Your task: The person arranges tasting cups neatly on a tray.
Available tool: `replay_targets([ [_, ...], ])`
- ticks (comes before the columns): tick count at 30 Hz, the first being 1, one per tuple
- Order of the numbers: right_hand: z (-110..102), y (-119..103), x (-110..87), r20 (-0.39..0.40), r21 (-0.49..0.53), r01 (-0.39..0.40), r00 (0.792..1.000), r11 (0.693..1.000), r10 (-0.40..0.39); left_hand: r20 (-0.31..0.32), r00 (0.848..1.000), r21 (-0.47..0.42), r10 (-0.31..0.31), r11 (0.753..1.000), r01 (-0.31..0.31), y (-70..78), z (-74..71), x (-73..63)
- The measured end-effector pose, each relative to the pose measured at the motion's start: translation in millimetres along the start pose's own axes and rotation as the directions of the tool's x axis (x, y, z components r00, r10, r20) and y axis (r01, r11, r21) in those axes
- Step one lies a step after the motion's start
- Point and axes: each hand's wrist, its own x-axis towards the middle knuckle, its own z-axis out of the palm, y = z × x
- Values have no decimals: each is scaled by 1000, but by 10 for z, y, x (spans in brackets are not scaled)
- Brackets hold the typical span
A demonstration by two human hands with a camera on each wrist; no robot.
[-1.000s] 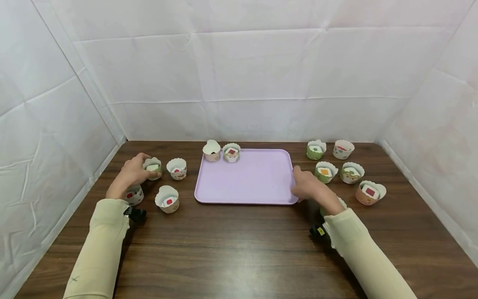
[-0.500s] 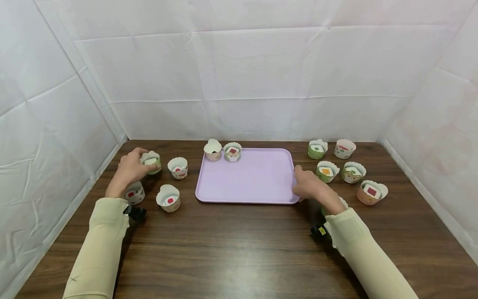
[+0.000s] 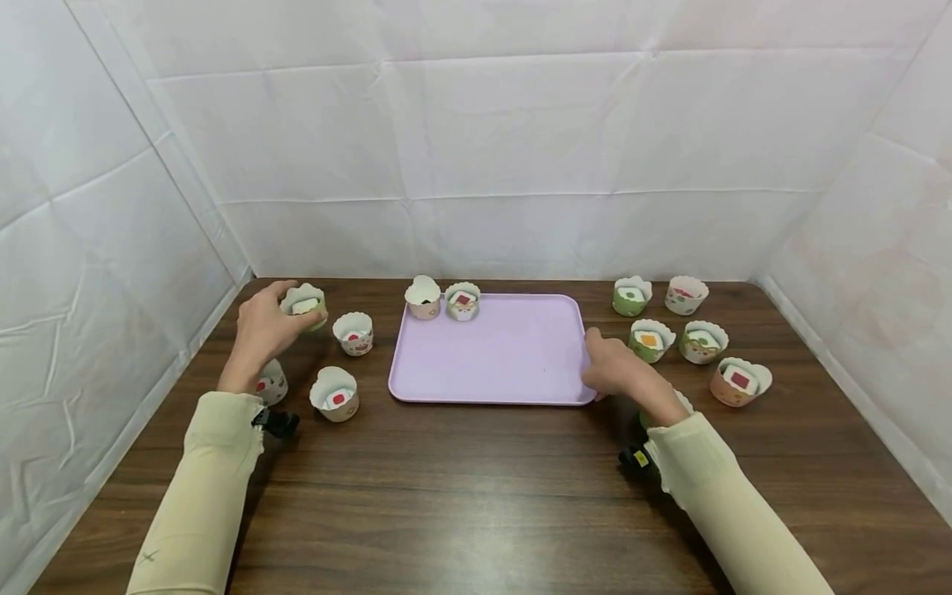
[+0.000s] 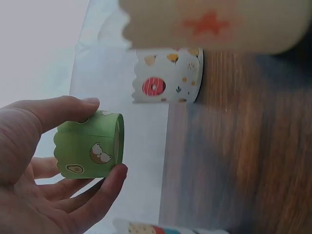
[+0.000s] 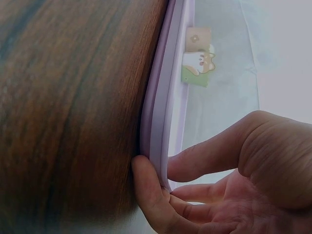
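Your brown worktop (image 3: 476,479) carries a lilac tray (image 3: 502,351) near its far side, a pink cup (image 3: 425,311) and a patterned cup (image 3: 464,313) together at the tray's far left corner. Your right hand (image 3: 620,368) has the tray's right rim pinched between thumb and forefinger; lifting or tugging there could tip it and topple both cups. Left of the tray, your left hand (image 3: 264,329), partly curled, grips a green cup (image 4: 90,146) upright between thumb and fingertips, apparently clear of the worktop. Its thin wall may buckle if over-squeezed, and tilting could shed the white block (image 3: 305,307) inside. A neighbouring white cup (image 3: 355,340) stands near enough to be knocked by a low sideways pass. Labelling: no brand or wording legible. Prints noted: a doughnut (image 4: 154,87) on another cup, an avocado half (image 4: 75,169) on the green one.
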Motion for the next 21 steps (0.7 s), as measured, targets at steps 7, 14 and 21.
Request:
replay_targets([
  [7,3,-4,6,1,-1,-10,1000,1000,10,-28,998,-41,50,998,-51,117,74,-4],
  [14,14,2,13,6,5,-11,1000,1000,11,-50,993,-78,103,991,-107,296,165,-13],
  [21,-2,5,7,7,-12,-4,1000,1000,5,-40,992,-95,122,988,-125,501,247,-26],
])
